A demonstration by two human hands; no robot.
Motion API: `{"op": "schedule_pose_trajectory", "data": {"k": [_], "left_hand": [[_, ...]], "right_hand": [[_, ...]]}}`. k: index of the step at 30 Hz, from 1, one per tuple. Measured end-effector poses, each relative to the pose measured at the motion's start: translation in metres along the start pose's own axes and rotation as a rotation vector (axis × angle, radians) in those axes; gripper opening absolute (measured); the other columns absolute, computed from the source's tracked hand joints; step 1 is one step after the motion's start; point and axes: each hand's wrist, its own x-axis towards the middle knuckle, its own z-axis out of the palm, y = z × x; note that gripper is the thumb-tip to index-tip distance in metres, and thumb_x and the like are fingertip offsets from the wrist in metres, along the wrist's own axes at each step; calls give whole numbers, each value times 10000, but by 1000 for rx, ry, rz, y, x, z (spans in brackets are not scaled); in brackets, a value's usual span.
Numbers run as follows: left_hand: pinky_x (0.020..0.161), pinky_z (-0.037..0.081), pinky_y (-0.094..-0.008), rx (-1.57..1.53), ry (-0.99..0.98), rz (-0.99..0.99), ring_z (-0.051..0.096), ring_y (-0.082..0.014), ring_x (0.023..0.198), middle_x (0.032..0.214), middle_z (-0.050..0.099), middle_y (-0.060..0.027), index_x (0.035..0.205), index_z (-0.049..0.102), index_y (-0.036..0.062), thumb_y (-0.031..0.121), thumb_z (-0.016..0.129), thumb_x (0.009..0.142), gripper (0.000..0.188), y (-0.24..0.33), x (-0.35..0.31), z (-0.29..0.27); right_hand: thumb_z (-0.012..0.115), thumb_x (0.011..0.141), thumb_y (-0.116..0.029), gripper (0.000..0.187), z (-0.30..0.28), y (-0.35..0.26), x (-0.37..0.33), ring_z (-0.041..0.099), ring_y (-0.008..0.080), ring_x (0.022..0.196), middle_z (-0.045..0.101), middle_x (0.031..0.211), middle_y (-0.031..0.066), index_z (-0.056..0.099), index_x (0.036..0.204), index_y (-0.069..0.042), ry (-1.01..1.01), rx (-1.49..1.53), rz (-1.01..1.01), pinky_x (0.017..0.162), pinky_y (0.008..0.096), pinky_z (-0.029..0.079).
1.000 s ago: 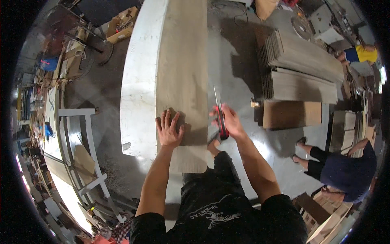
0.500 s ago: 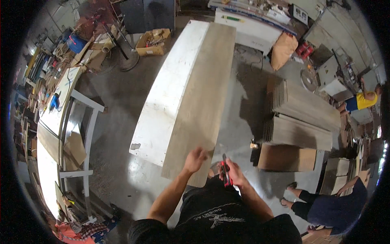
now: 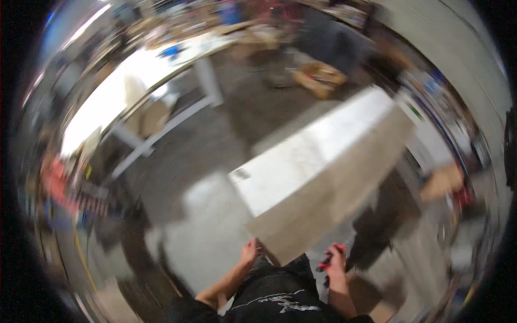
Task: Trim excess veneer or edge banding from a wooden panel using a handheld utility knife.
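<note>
– Grey floor (image 3: 188, 167) fills the middle, smeared by blur, and a white-topped workbench (image 3: 107, 97) slants across the upper left. What's on it?

– Something blue (image 3: 171, 51), too soft to name, near the far end. Over to its right, an open cardboard box (image 3: 318, 89) sits on the floor, with contents I can't make out

– And straight ahead of the person?

– One long wood-toned board (image 3: 328, 194), running from just before the body up toward the right. A white panel (image 3: 318, 153) shows all along its left side

– Where's the left hand (image 3: 250, 251)?

– Just beside the board's near left corner, fingers curled in. Whether they touch the board or pinch anything, I cannot tell

– The right hand (image 3: 337, 262)?

– Wrapped round a red-and-black tool (image 3: 325, 263), off to the right of the board's near end. Hand and tool are apart from the board in this view, and the two hands are well apart from each other
</note>
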Motion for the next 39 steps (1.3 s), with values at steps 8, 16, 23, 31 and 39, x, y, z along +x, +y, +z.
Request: {"op": "schedule_pose_trajectory", "data": {"k": [8, 16, 23, 31, 39], "left_hand": [[1028, 482, -488, -127, 715, 85, 632, -410, 1205, 1244, 686, -230, 1262, 643, 43, 550, 473, 1029, 583, 14, 62, 80], [1071, 440, -527, -157, 764, 134, 598, -460, 1218, 1288, 653, -254, 1259, 680, 67, 548, 247, 1064, 675, -23, 89, 80], [968, 534, -470, -228, 530, -136, 717, -360, 1032, 1136, 729, -227, 1332, 664, 99, 784, 271, 971, 868, -107, -58, 36], [934, 546, -484, -368, 807, -343, 721, -372, 1008, 1088, 742, -212, 1247, 702, 80, 737, 278, 994, 822, -267, -234, -23], [999, 494, -503, -415, 1365, -375, 646, -455, 1141, 1149, 692, -295, 1147, 725, 20, 641, 300, 1022, 763, -395, -432, -64]], "right_hand": [[667, 942, -419, 281, -34, -132, 277, 644, 246, 811, 677, 983, 30, 622, 1094, -187, -192, -105, -152, 635, 411, 549], [515, 1000, -598, 590, -25, -177, 405, 625, 303, 1075, 671, 1249, 113, 656, 1295, -108, -435, -501, 50, 915, 521, 524], [493, 1004, -652, 624, -76, -126, 345, 526, 189, 618, 657, 734, 11, 771, 1080, -99, -186, -845, 394, 562, 373, 382], [524, 996, -614, 569, -70, -60, 206, 567, 233, 811, 638, 976, 44, 677, 1204, -107, -526, -836, 141, 651, 401, 466], [555, 989, -576, 573, -86, 23, 41, 609, 277, 1004, 618, 1217, 77, 583, 1328, -114, -839, -746, 63, 740, 429, 551]]}}
